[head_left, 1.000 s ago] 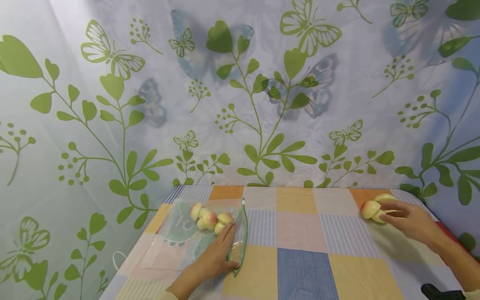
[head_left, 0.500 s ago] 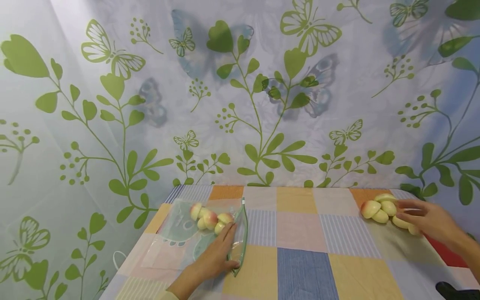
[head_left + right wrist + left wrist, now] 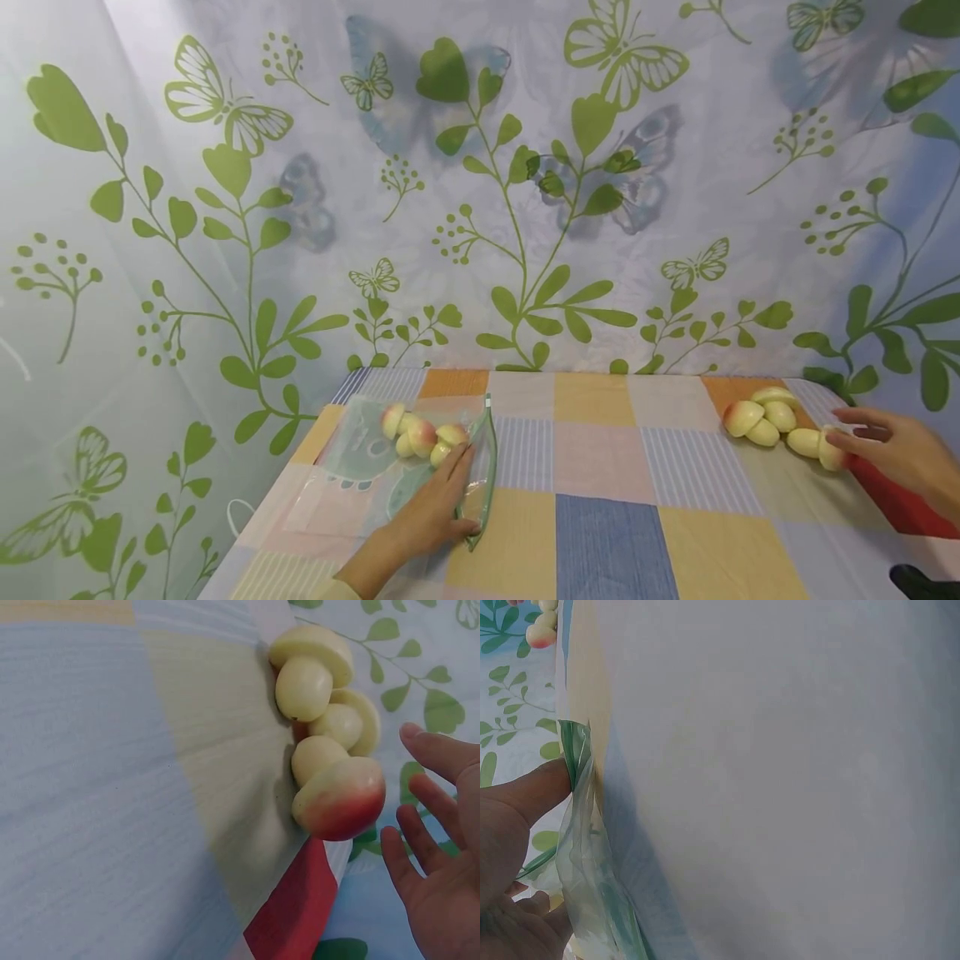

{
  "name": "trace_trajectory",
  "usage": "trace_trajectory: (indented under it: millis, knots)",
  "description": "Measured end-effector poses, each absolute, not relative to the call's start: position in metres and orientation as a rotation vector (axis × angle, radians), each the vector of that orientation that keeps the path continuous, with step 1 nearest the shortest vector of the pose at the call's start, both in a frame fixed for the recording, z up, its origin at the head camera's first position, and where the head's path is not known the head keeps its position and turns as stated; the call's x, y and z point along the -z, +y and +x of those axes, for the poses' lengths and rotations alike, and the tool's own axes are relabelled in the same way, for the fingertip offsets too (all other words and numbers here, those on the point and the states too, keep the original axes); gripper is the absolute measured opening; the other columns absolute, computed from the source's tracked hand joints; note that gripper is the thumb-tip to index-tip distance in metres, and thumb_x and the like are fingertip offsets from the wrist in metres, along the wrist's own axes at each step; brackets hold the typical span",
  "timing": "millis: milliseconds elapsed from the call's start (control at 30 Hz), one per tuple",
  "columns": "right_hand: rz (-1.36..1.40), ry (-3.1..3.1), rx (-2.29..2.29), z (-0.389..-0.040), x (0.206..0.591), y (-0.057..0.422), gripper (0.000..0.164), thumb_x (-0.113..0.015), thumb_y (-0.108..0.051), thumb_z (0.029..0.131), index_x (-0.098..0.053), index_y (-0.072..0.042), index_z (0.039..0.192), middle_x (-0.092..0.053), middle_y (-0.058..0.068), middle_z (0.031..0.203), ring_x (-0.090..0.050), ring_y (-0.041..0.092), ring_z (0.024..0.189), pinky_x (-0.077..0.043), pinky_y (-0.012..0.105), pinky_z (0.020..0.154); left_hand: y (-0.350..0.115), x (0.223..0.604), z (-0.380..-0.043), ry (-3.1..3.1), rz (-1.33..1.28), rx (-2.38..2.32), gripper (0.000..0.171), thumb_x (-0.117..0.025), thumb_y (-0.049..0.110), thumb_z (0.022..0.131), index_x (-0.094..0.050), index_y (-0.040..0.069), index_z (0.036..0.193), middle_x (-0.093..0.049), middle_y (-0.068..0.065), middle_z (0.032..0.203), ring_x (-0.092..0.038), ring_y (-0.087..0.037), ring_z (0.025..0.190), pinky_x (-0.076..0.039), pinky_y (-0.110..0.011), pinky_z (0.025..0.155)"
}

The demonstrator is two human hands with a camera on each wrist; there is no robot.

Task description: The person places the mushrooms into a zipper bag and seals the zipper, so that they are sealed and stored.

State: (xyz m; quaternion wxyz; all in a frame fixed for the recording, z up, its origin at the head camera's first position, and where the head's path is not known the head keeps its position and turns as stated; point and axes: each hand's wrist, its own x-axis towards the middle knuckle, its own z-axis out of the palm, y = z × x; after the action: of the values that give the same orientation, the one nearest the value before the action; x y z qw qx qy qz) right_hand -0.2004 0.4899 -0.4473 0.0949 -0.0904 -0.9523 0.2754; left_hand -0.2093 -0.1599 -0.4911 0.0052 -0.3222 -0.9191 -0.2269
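Note:
On the left, a clear zip bag [image 3: 367, 492] with a green zip edge lies on the cloth, several yellow-and-red toy mushrooms [image 3: 418, 438] in it. My left hand [image 3: 427, 508] holds the bag near its mouth. In the left wrist view, the thumb [image 3: 544, 787] touches the green zip strip and the other fingers are partly hidden by plastic. At the right side, two toy mushrooms [image 3: 761, 417] lie together, and a third toy mushroom [image 3: 341, 799] with a red cap sits beside them. My right hand [image 3: 896, 446] is just past that third mushroom, fingers extended, holding nothing.
A patchwork-patterned tablecloth [image 3: 600, 467] covers the table, whose far edge meets a leaf-and-butterfly curtain [image 3: 495, 208]. A red patch [image 3: 296, 904] shows at the right table edge. A black object [image 3: 918, 583] appears at the bottom right.
My right hand has moved right, leaving a toy mushroom beside the other two on the right. The left hand and bag stay in place.

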Motion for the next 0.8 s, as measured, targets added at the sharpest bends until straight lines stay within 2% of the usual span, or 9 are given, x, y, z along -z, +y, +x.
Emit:
trace_trajectory:
  millis: [133, 200, 367, 500, 600, 800]
  knots:
    - [-0.246, -2.803, -0.767, -0.201, 0.454, 0.494, 0.076, -0.071, -0.044, 0.098, -0.048, 0.018, 0.134, -0.04, 0.052, 0.132, -0.046, 0.068, 0.113, -0.053, 0.066, 0.08, -0.16, 0.492, -0.21, -2.875, -1.009, 0.719, 0.11, -0.088, 0.023, 0.083, -0.015, -0.006, 0.162, -0.016, -0.025, 0.167, -0.024, -0.039, 0.152, -0.031, -0.05, 0.119]
    - [-0.21, -2.791, -0.728, -0.202, 0.458, 0.496, 0.075, -0.074, -0.043, 0.096, -0.049, 0.018, 0.133, -0.045, 0.052, 0.127, -0.05, 0.067, 0.109, -0.053, 0.066, 0.078, -0.16, 0.492, -0.21, -2.873, -1.009, 0.72, 0.111, -0.088, 0.023, 0.083, -0.015, -0.006, 0.162, -0.016, -0.025, 0.167, -0.024, -0.039, 0.151, -0.031, -0.05, 0.119]
    - [-0.171, -2.772, -0.691, -0.201, 0.471, 0.5, 0.077, -0.076, -0.041, 0.095, -0.046, 0.017, 0.135, -0.044, 0.054, 0.124, -0.046, 0.067, 0.11, -0.041, 0.068, 0.084, -0.16, 0.493, -0.209, -2.868, -1.007, 0.704, 0.111, -0.088, 0.024, 0.083, -0.016, -0.006, 0.161, -0.017, -0.025, 0.167, -0.026, -0.039, 0.151, -0.031, -0.05, 0.118]
    - [-0.18, -2.756, -0.749, -0.201, 0.481, 0.502, 0.082, -0.074, -0.041, 0.096, -0.039, 0.017, 0.142, -0.038, 0.053, 0.131, -0.041, 0.066, 0.113, -0.034, 0.069, 0.088, -0.16, 0.493, -0.21, -2.867, -1.003, 0.702, 0.111, -0.088, 0.024, 0.083, -0.016, -0.007, 0.161, -0.017, -0.025, 0.167, -0.025, -0.04, 0.151, -0.031, -0.05, 0.119]
    - [-0.198, -2.754, -0.773, -0.201, 0.488, 0.503, 0.084, -0.073, -0.041, 0.096, -0.035, 0.017, 0.144, -0.038, 0.052, 0.132, -0.041, 0.065, 0.112, -0.035, 0.069, 0.086, -0.16, 0.493, -0.21, -2.86, -1.005, 0.696, 0.111, -0.089, 0.024, 0.082, -0.017, -0.007, 0.161, -0.017, -0.025, 0.167, -0.026, -0.04, 0.15, -0.031, -0.05, 0.118]
    - [-0.315, -2.8, -0.748, -0.199, 0.496, 0.503, 0.087, -0.072, -0.047, 0.095, -0.034, 0.016, 0.142, -0.042, 0.052, 0.119, -0.049, 0.061, 0.099, -0.044, 0.062, 0.075, -0.16, 0.492, -0.209, -2.822, -1.03, 0.692, 0.111, -0.09, 0.022, 0.08, -0.019, -0.009, 0.16, -0.02, -0.027, 0.165, -0.031, -0.043, 0.148, -0.035, -0.053, 0.116]
